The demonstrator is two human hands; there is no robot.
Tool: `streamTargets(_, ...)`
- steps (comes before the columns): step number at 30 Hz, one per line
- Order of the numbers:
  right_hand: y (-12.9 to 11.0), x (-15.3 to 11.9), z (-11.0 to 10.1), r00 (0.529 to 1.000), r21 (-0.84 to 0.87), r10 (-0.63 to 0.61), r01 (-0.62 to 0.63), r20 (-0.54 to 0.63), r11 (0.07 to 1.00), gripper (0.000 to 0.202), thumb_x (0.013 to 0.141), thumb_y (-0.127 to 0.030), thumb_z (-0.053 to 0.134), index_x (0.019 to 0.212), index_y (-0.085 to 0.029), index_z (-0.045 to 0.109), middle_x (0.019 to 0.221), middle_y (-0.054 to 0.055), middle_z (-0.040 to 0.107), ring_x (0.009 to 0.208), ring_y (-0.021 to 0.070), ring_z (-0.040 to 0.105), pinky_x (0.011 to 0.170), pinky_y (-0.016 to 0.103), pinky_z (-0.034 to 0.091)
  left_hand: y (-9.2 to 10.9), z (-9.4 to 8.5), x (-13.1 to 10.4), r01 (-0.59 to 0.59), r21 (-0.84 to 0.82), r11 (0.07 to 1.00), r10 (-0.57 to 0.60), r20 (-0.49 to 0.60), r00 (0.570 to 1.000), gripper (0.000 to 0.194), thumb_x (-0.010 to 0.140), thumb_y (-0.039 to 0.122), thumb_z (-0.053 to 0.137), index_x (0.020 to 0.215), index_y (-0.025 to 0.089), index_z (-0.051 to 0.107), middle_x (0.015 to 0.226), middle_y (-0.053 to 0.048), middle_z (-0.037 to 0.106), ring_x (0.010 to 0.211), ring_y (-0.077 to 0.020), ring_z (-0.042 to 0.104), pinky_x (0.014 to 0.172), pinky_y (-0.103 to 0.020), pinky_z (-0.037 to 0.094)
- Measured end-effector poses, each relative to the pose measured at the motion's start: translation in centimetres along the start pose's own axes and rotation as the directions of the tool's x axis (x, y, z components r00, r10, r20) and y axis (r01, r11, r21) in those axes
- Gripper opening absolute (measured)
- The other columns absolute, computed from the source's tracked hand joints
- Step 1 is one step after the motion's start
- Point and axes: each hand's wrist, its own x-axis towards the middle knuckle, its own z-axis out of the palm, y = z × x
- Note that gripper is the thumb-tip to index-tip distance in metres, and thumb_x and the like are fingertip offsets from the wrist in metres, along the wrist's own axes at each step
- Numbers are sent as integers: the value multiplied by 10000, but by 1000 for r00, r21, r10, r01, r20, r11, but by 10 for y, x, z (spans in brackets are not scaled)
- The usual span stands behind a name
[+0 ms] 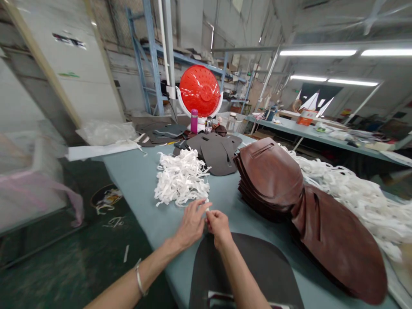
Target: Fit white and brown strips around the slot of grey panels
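Observation:
My right hand [219,226] is closed in a pinch on a small white strip [207,209], most of which the fingers hide. Against it, my left hand [192,223] has its thumb and fingertips at the same strip, the other fingers fairly straight. Below both hands lies a dark grey rounded sheet [254,262] with a slot near its lower end. Just beyond my fingertips is a heap of white strips [182,178]. Stacked brown leather-like pieces [273,171] with slots stand to the right, and more brown pieces [341,244] lie fanned toward me.
A large pile of white strips [350,193] lies behind the brown pieces. Grey cut sheets [219,154], a pink bottle [194,122] and a red round heater-like device [200,91] are at the table's far end. The table's left edge drops to a green floor [96,262].

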Motion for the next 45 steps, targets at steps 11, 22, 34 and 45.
streamTargets(11, 19, -111, -180, 973, -401, -27, -69, -229, 914, 201, 729, -343, 550, 597, -193, 529, 498, -36, 539, 468, 99, 436, 488, 222, 289, -39, 12, 29, -93, 63, 994, 83, 143, 986, 379, 881, 166, 390, 1224, 238, 536, 1364, -117, 431, 1201, -268, 432, 943, -464, 374)
streamTargets(22, 51, -184, -199, 931, -276, 4, -111, -364, 955, 278, 808, -437, 523, 783, -172, 602, 632, 1, 618, 501, 103, 487, 514, 220, 379, 31, 18, -39, -160, -82, 984, 180, 397, 900, 332, 807, 304, 565, 1134, 251, 538, 1244, -81, 544, 1189, -282, 445, 963, -482, 311)
streamTargets(34, 18, -190, -173, 930, -263, -33, -69, -366, 962, 255, 812, -395, 549, 812, -162, 651, 597, -12, 580, 472, 87, 443, 474, 207, 352, 124, 18, -6, -313, -494, 811, 561, 509, 652, 273, 961, 313, 358, 935, 204, 607, 867, -10, 666, 874, -152, 571, 929, -342, 314)
streamTargets(45, 39, -230, -173, 932, 229, 239, -178, -273, 957, 326, 720, -412, 712, 896, -137, 701, 673, 24, 613, 473, 50, 390, 437, 195, 257, 72, -14, -39, 626, -446, 640, 55, 839, 541, 352, 839, 445, 511, 970, 162, 676, 702, 4, 585, 601, -98, 466, 540, -208, 313)
